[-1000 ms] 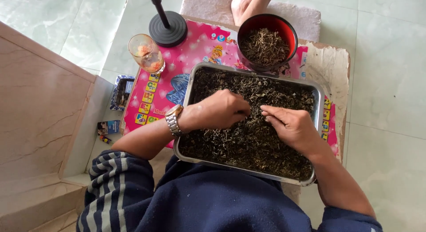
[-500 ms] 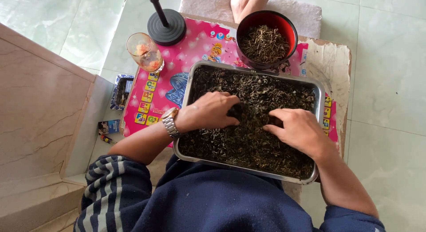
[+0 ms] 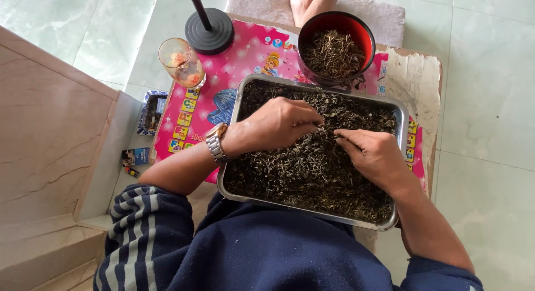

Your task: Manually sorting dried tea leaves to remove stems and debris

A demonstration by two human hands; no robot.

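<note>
A rectangular metal tray (image 3: 230,124) full of dark dried leaves (image 3: 301,171) sits on a low pink table (image 3: 234,68). My left hand (image 3: 278,124), with a metal watch at the wrist, hovers over the tray's upper middle, fingers curled and pinching at leaves. Just to its right, my right hand (image 3: 373,154) rests on the leaves with its fingertips pinched together. The fingertips of both hands almost meet. Behind the tray stands a red and black bowl (image 3: 334,25) holding dried stems.
A drinking glass (image 3: 181,61) with orange bits and a round black stand base (image 3: 209,32) sit at the table's far left. A small box (image 3: 150,113) and packets (image 3: 134,157) lie on the floor by a beige stone step. Someone's bare foot (image 3: 305,1) rests beyond the bowl.
Both hands were pressed down into the leaves half a second ago; now they have lifted and moved toward the far side, fingertips pinching close together.
</note>
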